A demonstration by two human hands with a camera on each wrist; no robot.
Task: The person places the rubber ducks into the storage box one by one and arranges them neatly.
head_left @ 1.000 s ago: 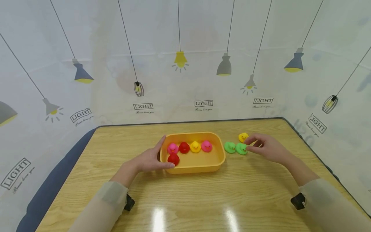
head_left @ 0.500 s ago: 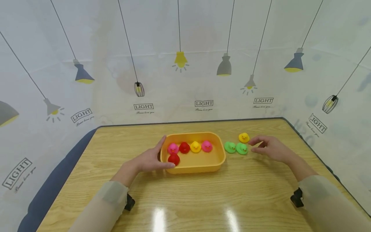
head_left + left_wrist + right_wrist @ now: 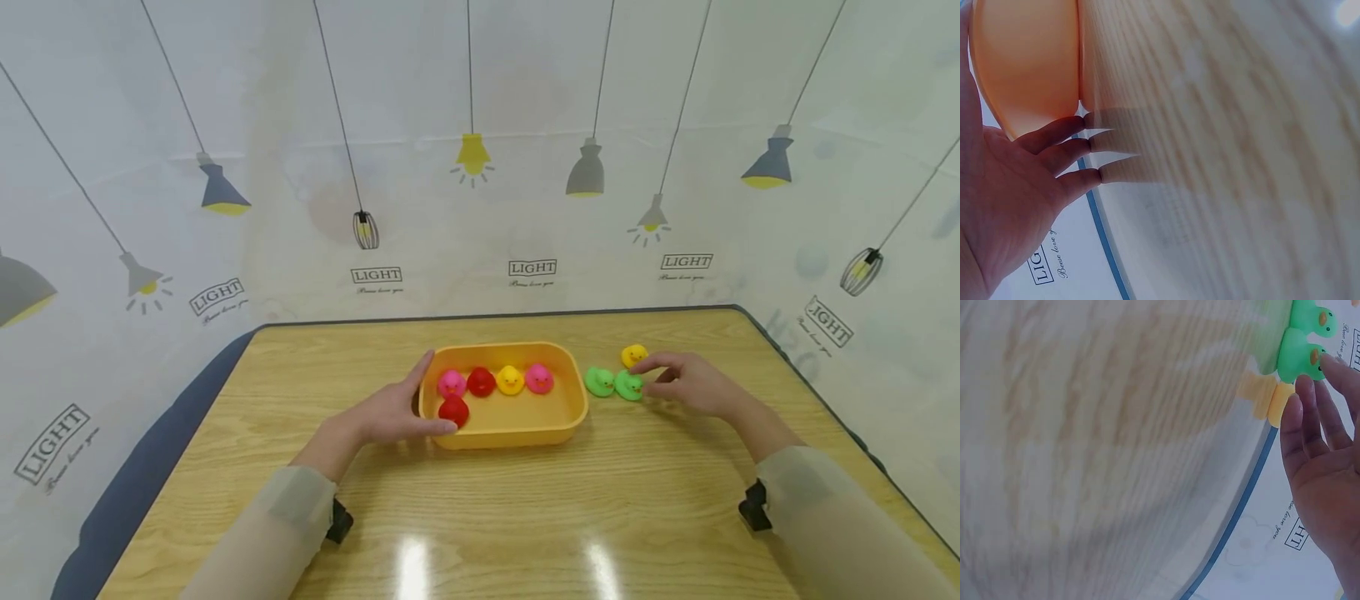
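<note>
A pale backdrop (image 3: 420,167) printed with hanging lamps and the word LIGHT stands behind a wood-grained bench (image 3: 480,500). In the head view, an orange-yellow tray (image 3: 510,439) rests near the middle of the bench. Inside it are a left pink duck (image 3: 452,383), a back red duck (image 3: 481,382), a yellow duck (image 3: 511,380) and a right pink duck (image 3: 539,378) in a row, with a front red duck (image 3: 453,412) before the left pink one. The left hand (image 3: 386,412) spans the tray's left end, thumb against the near side, fingers spread wide. Right of the tray, two green ducks (image 3: 600,382) sit side by side, a second yellow duck (image 3: 633,356) behind them. The right hand (image 3: 693,383) is beside the nearer-hand green duck, fingers gently bent and grasping nothing; whether they touch it, I cannot tell.

The left wrist view shows three straight, fanned fingers next to the tray's outer wall, released rather than clenched.

In the right wrist view, the right fingers are parted and loosely extended; the thumb overlaps a green duck, and the yellow one shows partly below.
</note>
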